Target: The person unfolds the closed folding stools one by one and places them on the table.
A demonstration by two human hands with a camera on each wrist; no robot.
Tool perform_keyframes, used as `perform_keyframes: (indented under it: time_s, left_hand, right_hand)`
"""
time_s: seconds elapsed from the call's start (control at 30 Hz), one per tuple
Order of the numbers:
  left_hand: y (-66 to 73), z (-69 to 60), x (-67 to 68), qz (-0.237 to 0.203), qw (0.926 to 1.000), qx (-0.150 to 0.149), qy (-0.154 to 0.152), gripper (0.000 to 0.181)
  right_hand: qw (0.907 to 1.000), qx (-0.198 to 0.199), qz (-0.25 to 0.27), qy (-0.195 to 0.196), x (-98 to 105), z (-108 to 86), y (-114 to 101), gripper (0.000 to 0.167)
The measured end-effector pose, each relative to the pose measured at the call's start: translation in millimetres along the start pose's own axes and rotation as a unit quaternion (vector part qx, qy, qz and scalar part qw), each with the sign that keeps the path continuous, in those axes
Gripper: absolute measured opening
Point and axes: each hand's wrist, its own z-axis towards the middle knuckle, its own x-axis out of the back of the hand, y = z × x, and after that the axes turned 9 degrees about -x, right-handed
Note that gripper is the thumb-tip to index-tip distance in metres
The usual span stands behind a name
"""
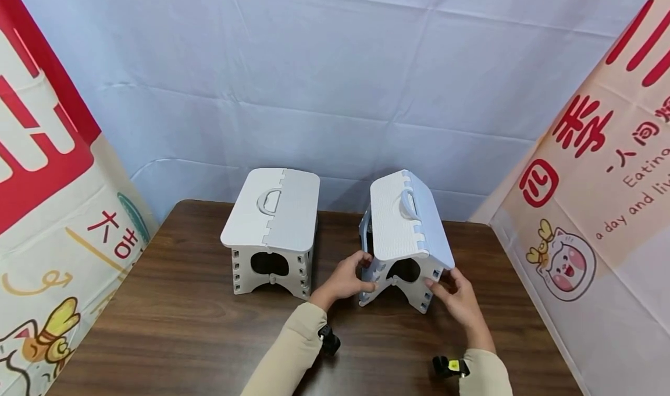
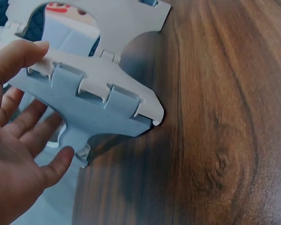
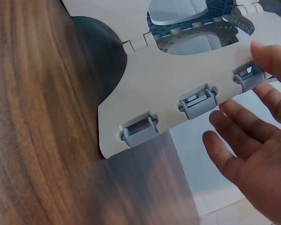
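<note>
A white folding stool [image 1: 389,227] stands on the table with its hinged top peaked like a roof, so it is partly folded. My left hand [image 1: 342,278] holds its front left corner; in the left wrist view, the thumb lies on the front panel and the fingers reach behind the bluish side leg [image 2: 91,115]. At the front right corner, my right hand [image 1: 459,300] grips the edge, its thumb on the front panel [image 3: 164,77] and its fingers beyond the side. A carry handle [image 1: 409,204] runs along the ridge.
To the left stands a second white folding stool [image 1: 248,216], unfolded with a flat top. Both are on a dark brown wooden table [image 1: 178,320]. A pale cloth [image 1: 335,76] hangs behind, and printed cloths [image 1: 581,210] flank the table.
</note>
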Motion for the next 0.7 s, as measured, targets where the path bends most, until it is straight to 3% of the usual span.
perform_keyframes:
  time_s: [0.2, 0.33, 0.5, 0.7]
  left_hand:
    - [11.3, -2.7, 0.0, 0.037, 0.999, -0.019, 0.016, 0.063]
    - [18.1, -4.7, 2.8, 0.089, 0.9954, -0.034, 0.01, 0.064]
    - [25.1, -7.8, 7.2, 0.182, 0.9829, -0.027, 0.005, 0.062]
    - [37.7, -8.9, 11.6, 0.244, 0.9694, -0.018, 0.019, 0.061]
  right_hand:
    - [0.9996, 0.015, -0.011, 0.02, 1, -5.1, -10, 0.049]
    - [0.9987, 0.013, -0.028, 0.041, 4, -8.4, -17, 0.054]
    - [0.9964, 0.013, -0.064, 0.054, 7, -13.2, -26, 0.055]
    - [0.9901, 0.042, -0.114, 0.071, 11, -13.9, -34, 0.058]
